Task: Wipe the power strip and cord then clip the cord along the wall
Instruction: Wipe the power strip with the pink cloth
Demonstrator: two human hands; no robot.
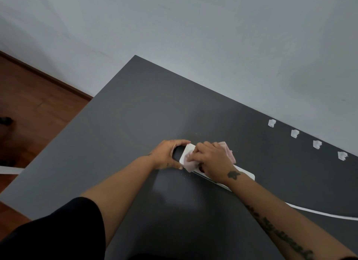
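A white power strip lies flat on the dark grey table, slanting from the middle toward the lower right. My left hand grips its left end between thumb and fingers. On top of the strip, my right hand presses a pale pink cloth; the cloth covers the strip's left part. The white cord runs from under my right forearm to the right edge of the view. Most of the strip's sockets are hidden under the hand and cloth.
Several small white cord clips sit in a row along the table's back edge, where it meets the grey wall. Wooden floor shows past the table's left edge. Small crumbs speckle the table near the strip.
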